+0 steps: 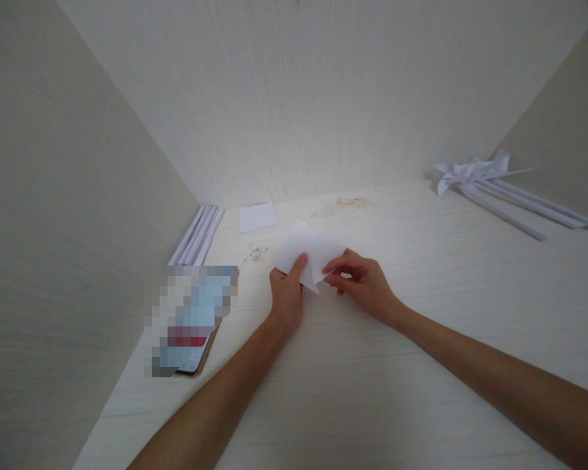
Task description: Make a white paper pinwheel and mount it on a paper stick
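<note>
A white sheet of paper [294, 241] is held between two hands, just above the middle of a pale table [451, 313]. The left hand [287, 297] grips it at the lower left, its thumb [300, 262] pressed flat on top and the other fingers mostly hidden beneath. The right hand [360, 281] has its thumb and forefinger nearly together, pinching the sheet's lower right edge. Near the thumb, the paper shows a fold, with a pointed corner hanging down toward the person. Beyond the left hand lie a small white card [257, 217] and some little scraps [255, 252]; brownish crumbs [351, 202] are scattered near the back wall [304, 98]. At the left, a bundle of white paper tubes [198, 235] lies beside a phone [196, 356], mostly blurred out. Well apart at the far right, folded paper shapes [470, 173] rest with several white sticks [529, 202].
</note>
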A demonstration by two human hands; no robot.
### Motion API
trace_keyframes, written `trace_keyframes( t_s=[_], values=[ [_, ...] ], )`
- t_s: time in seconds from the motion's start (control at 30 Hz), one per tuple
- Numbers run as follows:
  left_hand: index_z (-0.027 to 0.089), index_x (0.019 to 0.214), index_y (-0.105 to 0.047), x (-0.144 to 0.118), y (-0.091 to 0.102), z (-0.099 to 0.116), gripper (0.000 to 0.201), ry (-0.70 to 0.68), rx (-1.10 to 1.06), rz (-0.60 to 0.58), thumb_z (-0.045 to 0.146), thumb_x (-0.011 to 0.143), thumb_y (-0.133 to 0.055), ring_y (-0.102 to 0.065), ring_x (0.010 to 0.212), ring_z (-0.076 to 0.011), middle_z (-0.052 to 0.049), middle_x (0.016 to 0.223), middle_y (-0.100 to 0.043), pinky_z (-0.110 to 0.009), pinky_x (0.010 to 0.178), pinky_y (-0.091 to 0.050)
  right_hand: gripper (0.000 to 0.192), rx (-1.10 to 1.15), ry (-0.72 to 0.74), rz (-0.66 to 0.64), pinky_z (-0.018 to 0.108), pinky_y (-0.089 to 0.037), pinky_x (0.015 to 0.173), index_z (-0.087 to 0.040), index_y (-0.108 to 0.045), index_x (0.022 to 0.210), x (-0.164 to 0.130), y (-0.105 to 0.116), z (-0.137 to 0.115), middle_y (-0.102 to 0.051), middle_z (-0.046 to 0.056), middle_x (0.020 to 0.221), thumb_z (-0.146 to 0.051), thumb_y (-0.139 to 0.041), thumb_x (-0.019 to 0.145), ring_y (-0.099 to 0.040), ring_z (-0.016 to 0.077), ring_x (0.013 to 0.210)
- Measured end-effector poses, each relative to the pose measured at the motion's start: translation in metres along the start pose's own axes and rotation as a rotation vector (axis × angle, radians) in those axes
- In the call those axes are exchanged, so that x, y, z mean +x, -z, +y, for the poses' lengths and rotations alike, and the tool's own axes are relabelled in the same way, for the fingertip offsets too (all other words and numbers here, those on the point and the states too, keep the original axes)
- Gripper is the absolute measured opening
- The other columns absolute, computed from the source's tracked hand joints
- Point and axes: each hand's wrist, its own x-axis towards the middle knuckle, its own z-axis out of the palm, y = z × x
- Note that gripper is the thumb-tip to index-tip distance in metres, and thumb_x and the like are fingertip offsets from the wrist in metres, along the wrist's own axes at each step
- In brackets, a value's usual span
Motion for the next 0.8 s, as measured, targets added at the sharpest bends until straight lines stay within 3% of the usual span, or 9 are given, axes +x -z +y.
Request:
trace_keyframes(
  t_s=[0.27,0.5,0.8],
  values=[
    [0.012,0.064,-0.063,-0.0016,0.0018,-0.0014,0.014,-0.009,0.091,-0.085,0.024,0.057,-0.068,-0.055,0.059,-0.0096,-0.001,0.063,-0.064,-0.022,0.060,-0.043,0.017,0.109,-0.120,0.074,0.019,-0.044,0.038,-0.015,-0.058,0.061,0.0027,0.0007,-0.0020,-0.052,-0.004,0.048,-0.030,-0.067,0.059,-0.048,0.0062,0.042],
    [0.012,0.066,-0.065,-0.0039,0.0008,-0.0013,0.018,0.035,0.157,-0.122,0.024,0.053,-0.069,-0.056,0.061,-0.0118,-0.004,0.067,-0.065,-0.023,0.059,-0.043,0.015,0.081,-0.125,0.168,0.019,-0.044,0.039,-0.014,-0.059,0.057,0.0033,0.0009,-0.0046,-0.057,-0.001,0.053,-0.027,-0.066,0.058,-0.048,0.0063,0.044],
    [0.011,0.063,-0.064,-0.0005,0.0077,-0.0055,0.019,0.035,0.306,-0.150,0.027,0.053,-0.070,-0.055,0.057,-0.0130,-0.002,0.059,-0.062,-0.027,0.059,-0.044,0.011,-0.136,-0.052,0.206,0.019,-0.039,0.040,-0.015,-0.054,0.056,0.0016,0.0047,-0.0009,-0.051,-0.002,0.055,-0.022,-0.059,0.063,-0.045,0.0062,0.044]
  ],
)
